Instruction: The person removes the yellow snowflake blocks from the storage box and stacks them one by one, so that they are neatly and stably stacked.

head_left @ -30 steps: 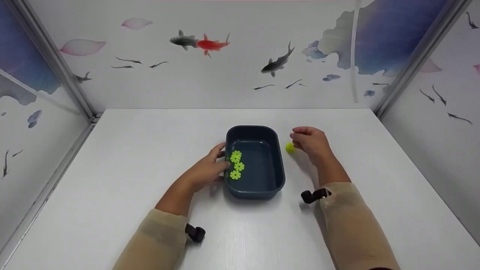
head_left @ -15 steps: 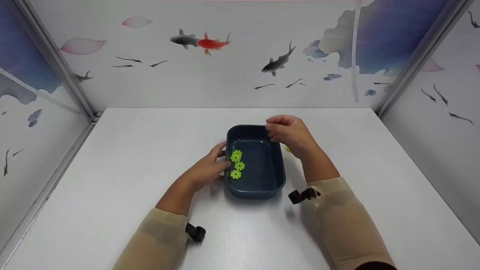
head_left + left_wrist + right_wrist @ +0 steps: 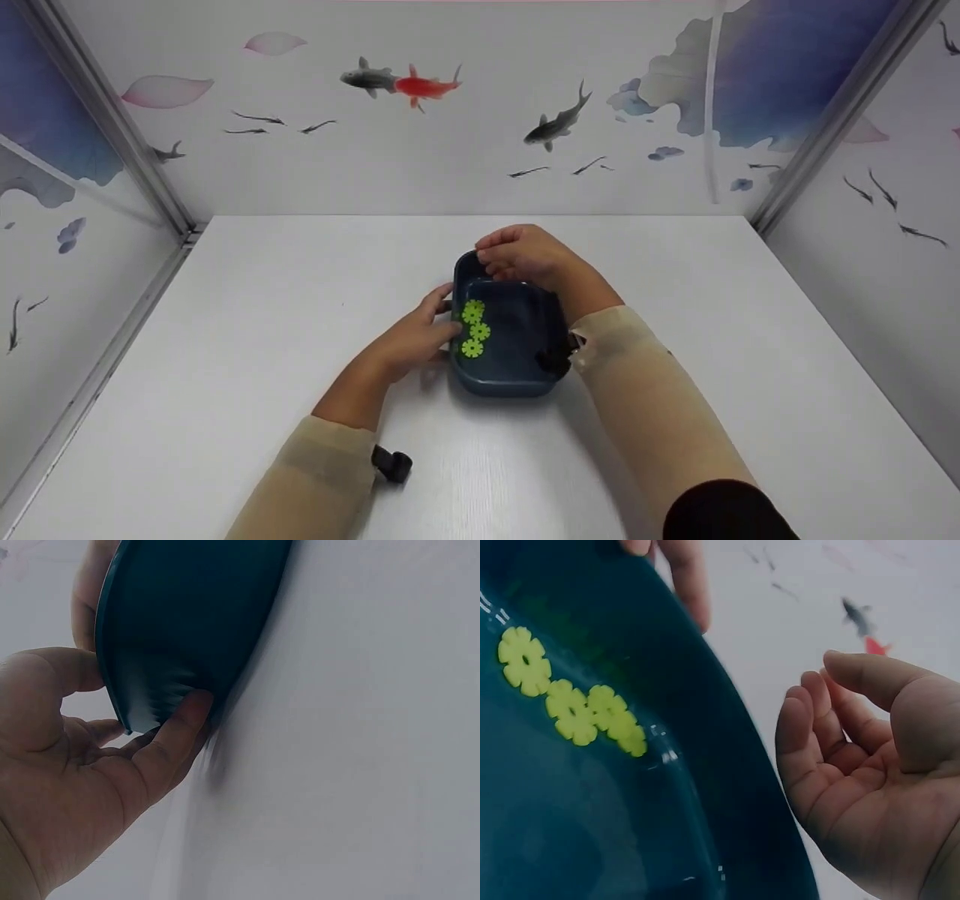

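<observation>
A dark blue rectangular tub (image 3: 510, 388) stands on the table. Several yellow-green notched snowflake discs (image 3: 472, 347) lie along the left side of its floor; the right wrist view shows the discs (image 3: 571, 712) close up, some overlapping. My left hand (image 3: 409, 341) grips the tub's left wall, thumb at the rim and fingers along the outside, as the left wrist view shows on the tub (image 3: 195, 607). My right hand (image 3: 525, 255) is over the tub's far end. Its fingers curl loosely in the right wrist view, and nothing shows in that hand (image 3: 862, 765).
The white table (image 3: 225, 300) extends around the tub, up to a back wall (image 3: 465, 165) printed with fish. Side panels rise left and right. The small black camera (image 3: 555, 360) on my right wrist overlaps the tub's right edge.
My right hand has moved left from beside the tub to over its far end. The yellow-green item right of the tub is now hidden behind my right arm. My left hand keeps its place.
</observation>
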The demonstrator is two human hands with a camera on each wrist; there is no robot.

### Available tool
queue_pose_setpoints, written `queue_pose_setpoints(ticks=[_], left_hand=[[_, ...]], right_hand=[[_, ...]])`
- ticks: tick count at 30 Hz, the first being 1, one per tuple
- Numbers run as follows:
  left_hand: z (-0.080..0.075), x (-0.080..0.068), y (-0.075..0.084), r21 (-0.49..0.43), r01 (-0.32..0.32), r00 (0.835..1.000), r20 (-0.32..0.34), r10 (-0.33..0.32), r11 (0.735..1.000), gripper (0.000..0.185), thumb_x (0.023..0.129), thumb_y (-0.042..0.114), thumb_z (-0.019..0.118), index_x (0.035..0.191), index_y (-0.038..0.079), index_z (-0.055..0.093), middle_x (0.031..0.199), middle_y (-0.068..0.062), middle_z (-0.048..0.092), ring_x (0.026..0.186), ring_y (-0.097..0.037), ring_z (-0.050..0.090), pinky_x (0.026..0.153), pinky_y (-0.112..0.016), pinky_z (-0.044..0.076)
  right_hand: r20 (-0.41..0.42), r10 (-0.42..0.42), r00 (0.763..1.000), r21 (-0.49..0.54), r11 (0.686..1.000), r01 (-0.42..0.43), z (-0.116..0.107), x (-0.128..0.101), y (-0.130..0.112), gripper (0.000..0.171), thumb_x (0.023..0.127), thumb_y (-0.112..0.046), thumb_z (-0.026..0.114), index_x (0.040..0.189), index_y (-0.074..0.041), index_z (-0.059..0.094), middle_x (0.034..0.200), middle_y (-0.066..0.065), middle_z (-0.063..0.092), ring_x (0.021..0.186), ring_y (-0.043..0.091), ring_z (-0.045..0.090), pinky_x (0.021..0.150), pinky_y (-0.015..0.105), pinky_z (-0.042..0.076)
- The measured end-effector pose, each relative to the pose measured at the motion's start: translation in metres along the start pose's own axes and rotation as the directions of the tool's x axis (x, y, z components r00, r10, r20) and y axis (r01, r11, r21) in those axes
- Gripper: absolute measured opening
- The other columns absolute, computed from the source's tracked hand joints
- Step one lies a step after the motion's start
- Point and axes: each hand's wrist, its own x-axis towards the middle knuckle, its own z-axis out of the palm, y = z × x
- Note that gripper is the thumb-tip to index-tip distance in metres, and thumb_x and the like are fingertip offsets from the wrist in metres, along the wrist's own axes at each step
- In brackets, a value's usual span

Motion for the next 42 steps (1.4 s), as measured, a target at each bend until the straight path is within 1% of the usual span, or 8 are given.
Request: queue_pose_setpoints(ticks=[4, 10, 13, 17, 23, 27, 37, 42], left_hand=[[0.001, 0.0, 0.002, -0.026, 0.003, 1.0, 0.01, -0.003, 1.0, 0.07, 0.098, 0.022, 0.053, 0.157, 0.037, 0.018, 0.16, -0.003, 0.028, 0.133, -0.026, 0.052, 0.097, -0.045, 0.056], [0.0, 0.0, 0.002, -0.038, 0.006, 1.0, 0.019, -0.005, 0.999, 0.069, 0.098, 0.021, 0.053, 0.156, 0.039, 0.02, 0.16, -0.003, 0.028, 0.133, -0.026, 0.052, 0.097, -0.045, 0.056], [-0.001, 0.0, 0.002, -0.041, 0.003, 1.0, 0.024, -0.002, 0.999, 0.07, 0.098, 0.021, 0.053, 0.156, 0.039, 0.019, 0.16, -0.003, 0.027, 0.133, -0.026, 0.052, 0.097, -0.045, 0.056], [-0.001, -0.002, 0.002, -0.027, 0.0, 1.0, 0.028, 0.0, 1.0, 0.07, 0.099, 0.022, 0.052, 0.157, 0.038, 0.016, 0.162, -0.003, 0.025, 0.135, -0.026, 0.051, 0.099, -0.045, 0.055], [-0.001, -0.002, 0.003, -0.025, -0.003, 1.0, 0.03, 0.004, 1.0, 0.07, 0.098, 0.023, 0.053, 0.157, 0.038, 0.017, 0.162, -0.002, 0.025, 0.135, -0.027, 0.05, 0.1, -0.046, 0.054], [0.0, -0.002, 0.004, -0.031, 0.002, 1.0, 0.028, -0.001, 1.0, 0.071, 0.098, 0.023, 0.053, 0.156, 0.039, 0.017, 0.161, -0.002, 0.025, 0.134, -0.027, 0.051, 0.099, -0.045, 0.054], [-0.002, -0.004, 0.003, 0.01, -0.011, 1.0, 0.025, 0.011, 1.0, 0.069, 0.099, 0.025, 0.052, 0.157, 0.039, 0.016, 0.163, -0.004, 0.024, 0.137, -0.027, 0.049, 0.1, -0.046, 0.054], [-0.002, -0.003, 0.001, 0.012, -0.004, 1.0, 0.018, 0.004, 1.0, 0.068, 0.1, 0.026, 0.052, 0.156, 0.041, 0.016, 0.163, -0.001, 0.024, 0.136, -0.025, 0.049, 0.101, -0.045, 0.054]], right_hand=[[0.053, 0.064, 0.997, -0.071, 0.996, -0.06, 0.004, 0.011, 0.006, 0.031, 0.088, -0.014, 0.073, 0.118, -0.007, 0.068, 0.108, 0.009, 0.069, 0.088, 0.021, 0.066, 0.082, 0.034, 0.059], [0.076, 0.095, 0.993, -0.227, 0.971, -0.076, 0.007, 0.02, 0.014, 0.029, 0.088, -0.013, 0.074, 0.116, -0.011, 0.07, 0.115, 0.01, 0.069, 0.096, 0.021, 0.068, 0.087, 0.035, 0.059], [0.075, 0.11, 0.991, -0.339, 0.938, -0.079, 0.008, 0.022, 0.02, 0.028, 0.086, -0.015, 0.074, 0.114, -0.015, 0.072, 0.114, 0.007, 0.07, 0.098, 0.021, 0.069, 0.089, 0.037, 0.059], [0.079, 0.134, 0.988, -0.462, 0.883, -0.083, 0.008, 0.023, 0.027, 0.025, 0.085, -0.018, 0.075, 0.11, -0.018, 0.073, 0.109, 0.004, 0.072, 0.094, 0.02, 0.069, 0.088, 0.037, 0.059], [0.077, 0.154, 0.985, -0.533, 0.842, -0.09, 0.007, 0.024, 0.033, 0.021, 0.084, -0.019, 0.075, 0.105, -0.021, 0.074, 0.102, 0.003, 0.074, 0.091, 0.018, 0.068, 0.083, 0.034, 0.057], [0.086, 0.166, 0.982, -0.579, 0.811, -0.086, 0.008, 0.024, 0.032, 0.023, 0.083, -0.02, 0.076, 0.106, -0.024, 0.075, 0.103, -0.001, 0.074, 0.095, 0.017, 0.067, 0.086, 0.033, 0.056], [0.111, 0.16, 0.981, -0.733, 0.68, -0.028, 0.014, 0.022, 0.029, 0.03, 0.079, -0.023, 0.081, 0.107, -0.031, 0.074, 0.104, -0.008, 0.072, 0.101, 0.016, 0.063, 0.096, 0.036, 0.052], [0.101, 0.165, 0.981, -0.758, 0.652, -0.032, 0.016, 0.022, 0.029, 0.032, 0.081, -0.024, 0.08, 0.111, -0.032, 0.074, 0.106, -0.008, 0.071, 0.103, 0.017, 0.064, 0.097, 0.038, 0.052]])
